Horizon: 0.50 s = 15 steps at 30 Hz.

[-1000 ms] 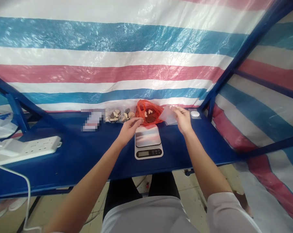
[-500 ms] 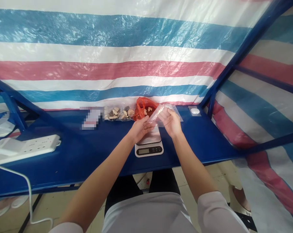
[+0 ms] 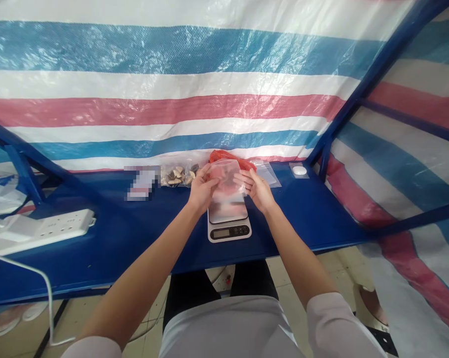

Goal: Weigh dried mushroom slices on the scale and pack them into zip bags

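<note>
Both my hands hold a small clear plastic bag (image 3: 226,181) upright above a small digital scale (image 3: 229,223) on the blue table (image 3: 135,233). My left hand (image 3: 202,189) pinches the bag's left edge. On its right edge my right hand (image 3: 257,189) does the same. Just behind the bag lies a red plastic bag (image 3: 230,158), mostly hidden by it. A clear bag of brown and white pieces (image 3: 178,175) lies to the left of the red bag.
A flat clear bag (image 3: 267,174) and a small white round object (image 3: 299,170) lie at the back right. A white power strip (image 3: 41,229) with a cable sits at the left. Blue frame bars and a striped tarp wall surround the table.
My right hand brought the clear bag from the back right to above the scale, and my left hand came up and took hold of its other edge.
</note>
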Each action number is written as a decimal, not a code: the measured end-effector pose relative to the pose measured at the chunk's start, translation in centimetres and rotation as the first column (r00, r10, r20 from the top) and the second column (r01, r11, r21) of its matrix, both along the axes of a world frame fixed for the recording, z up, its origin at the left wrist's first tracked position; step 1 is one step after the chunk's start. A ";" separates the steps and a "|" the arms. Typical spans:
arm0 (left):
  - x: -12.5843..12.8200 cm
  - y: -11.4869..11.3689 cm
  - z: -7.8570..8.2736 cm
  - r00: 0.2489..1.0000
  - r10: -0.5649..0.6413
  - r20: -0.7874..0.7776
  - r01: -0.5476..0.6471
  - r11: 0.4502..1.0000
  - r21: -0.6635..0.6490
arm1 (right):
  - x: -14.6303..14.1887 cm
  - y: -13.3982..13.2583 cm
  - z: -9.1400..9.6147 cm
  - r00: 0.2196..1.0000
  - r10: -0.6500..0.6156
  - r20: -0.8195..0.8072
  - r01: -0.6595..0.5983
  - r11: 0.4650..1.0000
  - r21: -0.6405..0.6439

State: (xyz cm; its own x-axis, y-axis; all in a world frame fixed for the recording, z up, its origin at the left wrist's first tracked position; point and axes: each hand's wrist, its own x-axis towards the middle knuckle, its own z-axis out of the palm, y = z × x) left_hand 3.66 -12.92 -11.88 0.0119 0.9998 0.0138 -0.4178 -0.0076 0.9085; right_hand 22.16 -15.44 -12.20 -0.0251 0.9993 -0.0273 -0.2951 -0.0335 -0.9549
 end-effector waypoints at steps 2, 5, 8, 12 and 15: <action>-1.2 -0.2 0.2 0.994 -0.067 -0.084 0.069 0.998 0.014 | -0.2 0.5 0.5 0.999 0.031 0.022 -0.030 0.999 -0.030; -3.1 -0.3 0.5 0.964 -0.175 -0.201 0.179 0.984 0.000 | -1.1 1.6 1.0 0.999 0.034 -0.016 -0.035 0.997 -0.074; -4.8 -0.3 0.8 0.905 -0.270 -0.328 0.285 0.959 -0.003 | -2.3 2.7 1.4 1.000 0.003 -0.029 -0.005 0.996 -0.085; -6.3 0.0 1.4 0.822 -0.267 -0.503 0.323 0.946 0.027 | -3.7 3.3 1.3 0.999 0.034 0.034 -0.035 0.999 0.021; -7.1 0.4 1.5 0.757 -0.244 -0.607 0.334 0.942 0.038 | -4.2 3.4 0.7 0.987 0.037 0.156 -0.060 0.987 0.150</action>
